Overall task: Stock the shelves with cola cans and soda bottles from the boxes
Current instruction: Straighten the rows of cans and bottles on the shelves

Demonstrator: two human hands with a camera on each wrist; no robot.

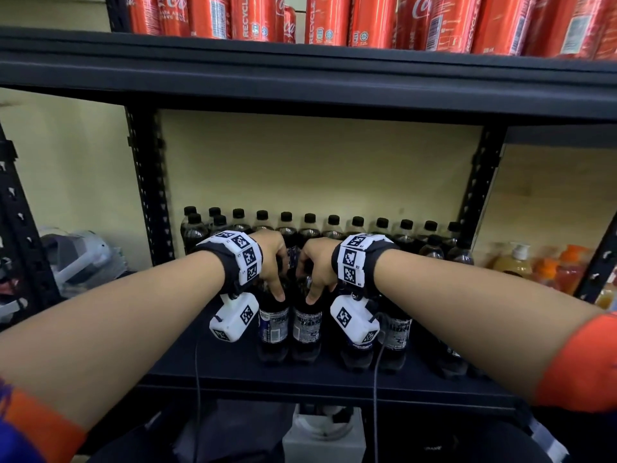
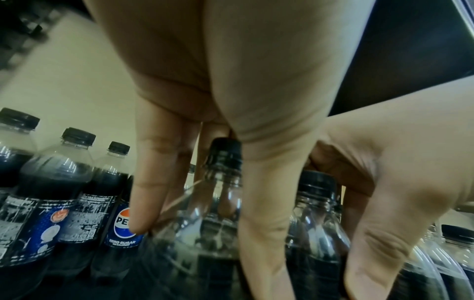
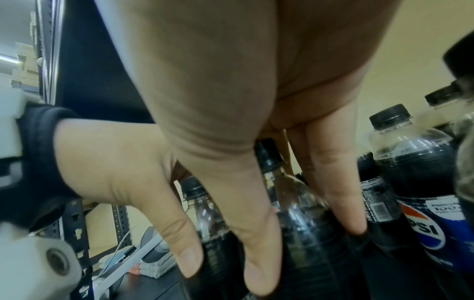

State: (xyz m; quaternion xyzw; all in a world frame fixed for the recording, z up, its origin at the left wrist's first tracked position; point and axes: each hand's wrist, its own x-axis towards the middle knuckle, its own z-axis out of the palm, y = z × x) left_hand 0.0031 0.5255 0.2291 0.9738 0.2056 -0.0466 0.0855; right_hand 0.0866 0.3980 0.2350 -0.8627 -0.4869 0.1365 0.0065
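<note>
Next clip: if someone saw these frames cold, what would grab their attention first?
Probably the two hands at the centre of the head view, left hand and right hand, each gripping the top of a dark soda bottle: the left bottle and the right bottle stand side by side at the front of the middle shelf. Next, the row of black-capped bottles behind them and the red cola cans lining the shelf above.

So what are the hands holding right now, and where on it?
Each holds a soda bottle by its top: the left hand wraps the left bottle, the right hand the right bottle, fingers over neck and shoulder.
</note>
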